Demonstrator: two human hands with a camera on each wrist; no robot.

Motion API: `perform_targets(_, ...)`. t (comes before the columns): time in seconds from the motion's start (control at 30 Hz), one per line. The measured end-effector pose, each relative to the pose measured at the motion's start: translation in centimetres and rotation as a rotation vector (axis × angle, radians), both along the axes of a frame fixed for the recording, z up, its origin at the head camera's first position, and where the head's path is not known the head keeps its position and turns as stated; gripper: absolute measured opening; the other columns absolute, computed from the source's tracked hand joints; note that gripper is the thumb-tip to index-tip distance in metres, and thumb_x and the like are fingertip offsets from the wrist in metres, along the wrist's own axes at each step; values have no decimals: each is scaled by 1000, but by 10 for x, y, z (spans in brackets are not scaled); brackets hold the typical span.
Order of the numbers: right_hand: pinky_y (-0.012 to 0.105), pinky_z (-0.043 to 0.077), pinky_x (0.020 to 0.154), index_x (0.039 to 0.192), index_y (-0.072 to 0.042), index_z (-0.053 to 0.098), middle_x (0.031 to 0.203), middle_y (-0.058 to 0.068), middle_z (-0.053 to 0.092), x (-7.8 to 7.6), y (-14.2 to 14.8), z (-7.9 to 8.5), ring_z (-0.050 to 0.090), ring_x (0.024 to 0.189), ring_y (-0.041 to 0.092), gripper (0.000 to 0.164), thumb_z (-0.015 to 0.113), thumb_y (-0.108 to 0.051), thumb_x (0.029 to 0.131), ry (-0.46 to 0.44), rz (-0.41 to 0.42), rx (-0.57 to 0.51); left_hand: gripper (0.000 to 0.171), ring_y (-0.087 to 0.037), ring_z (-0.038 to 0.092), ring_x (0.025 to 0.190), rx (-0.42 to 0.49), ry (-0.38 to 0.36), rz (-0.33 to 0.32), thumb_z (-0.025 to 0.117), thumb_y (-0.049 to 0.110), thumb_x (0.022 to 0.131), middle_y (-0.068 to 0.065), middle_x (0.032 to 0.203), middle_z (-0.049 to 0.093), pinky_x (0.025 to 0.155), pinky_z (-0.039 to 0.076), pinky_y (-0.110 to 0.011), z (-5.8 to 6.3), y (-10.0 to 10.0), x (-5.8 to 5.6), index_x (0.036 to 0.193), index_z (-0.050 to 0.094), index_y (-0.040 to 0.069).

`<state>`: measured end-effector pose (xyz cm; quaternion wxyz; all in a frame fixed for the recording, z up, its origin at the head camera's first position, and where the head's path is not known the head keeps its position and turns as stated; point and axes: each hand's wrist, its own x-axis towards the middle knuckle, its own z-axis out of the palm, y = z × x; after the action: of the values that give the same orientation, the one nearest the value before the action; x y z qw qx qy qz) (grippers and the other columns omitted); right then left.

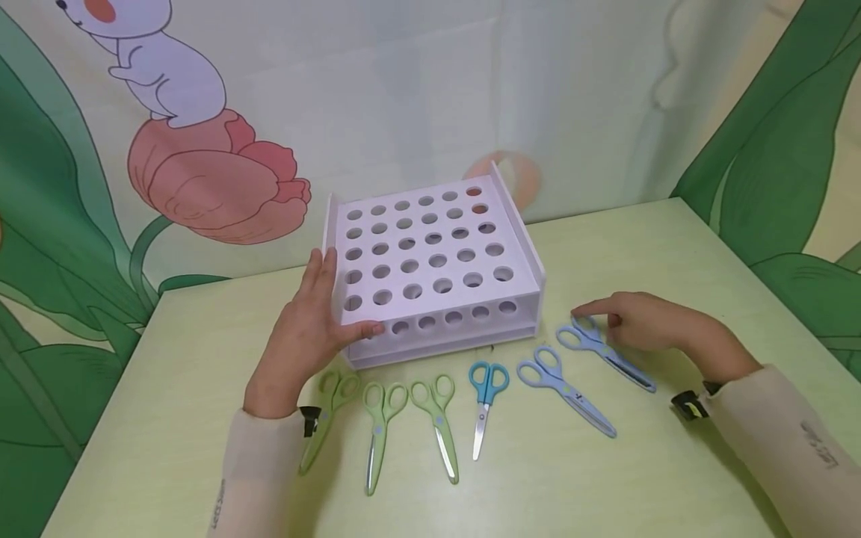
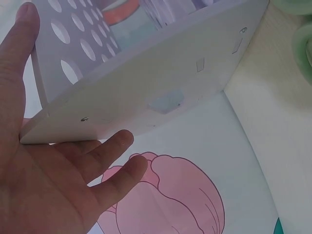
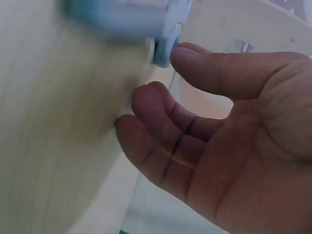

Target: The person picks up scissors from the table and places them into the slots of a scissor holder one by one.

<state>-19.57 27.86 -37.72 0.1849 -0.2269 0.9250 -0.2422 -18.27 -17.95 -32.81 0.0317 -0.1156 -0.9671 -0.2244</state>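
A white rack (image 1: 397, 280) with rows of round holes stands on the table. My left hand (image 1: 296, 344) holds its near left corner, thumb across the front and fingers along the side panel (image 2: 161, 97). To the right, my right hand (image 1: 642, 321) is at a pair of light blue scissors (image 1: 622, 365). Its index finger reaches across the handle loops, the thumb is against the blue handle (image 3: 168, 48), and the other fingers curl below. A second light blue pair of scissors (image 1: 572, 396) lies just left of it.
Teal scissors (image 1: 480, 407) with bare metal blades lie before the rack. Farther left are three green pairs of scissors (image 1: 377, 433), one partly behind my left wrist. A printed curtain (image 1: 403, 97) hangs behind the pale green table (image 1: 538, 486).
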Motion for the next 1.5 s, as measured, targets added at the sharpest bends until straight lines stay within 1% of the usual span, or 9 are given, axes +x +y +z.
perform_targets(0.07, 34, 42, 63, 139, -3, 59, 80, 1, 55, 0, 2, 0, 47, 69, 17, 50, 59, 7, 90, 1, -24, 25, 126, -54, 44, 129, 2, -4, 0, 85, 50, 78, -20, 167, -2, 100, 41, -58, 0, 0, 0, 162, 2, 7)
perform_targets(0.17, 36, 45, 66, 136, -2, 58, 93, 7, 62, -1, 7, 0, 53, 77, 20, 47, 63, 5, 90, 11, -40, 39, 125, -54, 44, 129, 6, -9, 1, 85, 50, 78, -19, 167, -2, 100, 41, -58, 0, 1, 0, 163, 2, 8)
perform_targets(0.43, 36, 45, 68, 137, -6, 56, 89, 6, 61, -5, 11, -6, 53, 76, 20, 52, 66, 5, 87, 9, -45, 14, 123, -55, 45, 127, 13, -16, 5, 85, 50, 78, -18, 167, -2, 100, 41, -58, 0, 1, 0, 164, 3, 14)
perform_targets(0.73, 37, 45, 70, 123, -12, 62, 85, 1, 60, -12, 8, -17, 53, 76, 19, 38, 73, -1, 88, 44, -41, 4, 121, -57, 48, 124, 10, 1, 10, 85, 50, 78, -17, 167, -2, 98, 42, -59, 4, -3, 0, 164, 5, 20)
perform_targets(0.87, 36, 45, 70, 121, -14, 63, 83, -1, 61, -13, 13, -18, 53, 75, 18, 36, 76, -7, 88, 45, -43, -4, 121, -56, 45, 127, 21, -1, 12, 85, 50, 78, -17, 167, -2, 100, 41, -59, 3, -2, 0, 164, 6, 19)
perform_targets(1.03, 36, 44, 67, 117, -13, 65, 82, 1, 60, -12, 26, -16, 53, 73, 19, 36, 81, -12, 85, 21, -87, 14, 120, -53, 40, 134, 47, -21, 5, 85, 49, 78, -16, 167, -3, 103, 39, -58, -2, 0, 1, 164, 7, 18)
perform_targets(1.2, 36, 43, 65, 113, -11, 65, 83, 3, 58, -13, 41, -11, 52, 73, 21, 34, 82, -16, 84, 12, -118, 15, 120, -51, 37, 137, 57, -10, 0, 84, 49, 78, -16, 167, -3, 103, 39, -58, -5, 0, 2, 164, 8, 18)
perform_targets(1.33, 36, 46, 63, 113, -6, 58, 84, 5, 58, -14, 51, -5, 54, 72, 21, 35, 80, -16, 88, -33, -164, -78, 120, -49, 34, 140, 52, -5, -8, 84, 49, 78, -17, 167, -3, 103, 39, -58, -5, 0, 1, 164, 7, 16)
perform_targets(1.5, 34, 55, 69, 121, 3, 46, 89, 15, 65, -14, 55, 4, 66, 76, 27, 37, 70, -3, 94, -131, -242, -359, 122, -46, 29, 144, 39, -12, -7, 84, 49, 78, -17, 167, -4, 105, 38, -56, -3, 0, 0, 163, 5, 12)
